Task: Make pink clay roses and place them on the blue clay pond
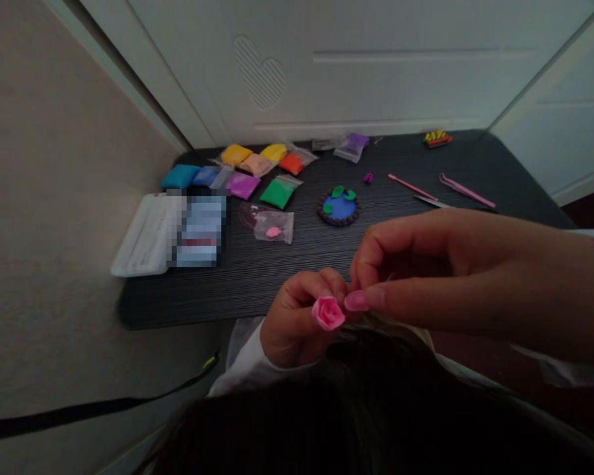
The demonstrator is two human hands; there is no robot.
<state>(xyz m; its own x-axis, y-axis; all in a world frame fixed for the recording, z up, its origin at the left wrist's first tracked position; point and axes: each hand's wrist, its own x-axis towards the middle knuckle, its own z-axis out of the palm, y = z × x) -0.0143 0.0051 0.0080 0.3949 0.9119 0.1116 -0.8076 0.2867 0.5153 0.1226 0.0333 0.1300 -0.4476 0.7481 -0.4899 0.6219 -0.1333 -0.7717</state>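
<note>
My left hand (294, 320) is closed around a small pink clay rose (328, 313), its layered petals facing up at the fingertips. Just to the right, my right hand (426, 277) pinches a thin pink petal-like piece (356, 301) between thumb and fingers. A narrow gap separates the piece from the rose. Both hands are in front of the table's near edge. Beyond them on the table lies a round clay pond (341, 207), blue with green leaves and a dark beaded rim.
On the black table (193, 297) are several clay packets, including a green one (280, 191), and a clear bag with pink clay (273, 231). A white tray (146, 241) is at left. Pink tweezers (468, 190), a pink stick tool (413, 187) and a pointed metal tool (431, 201) lie right.
</note>
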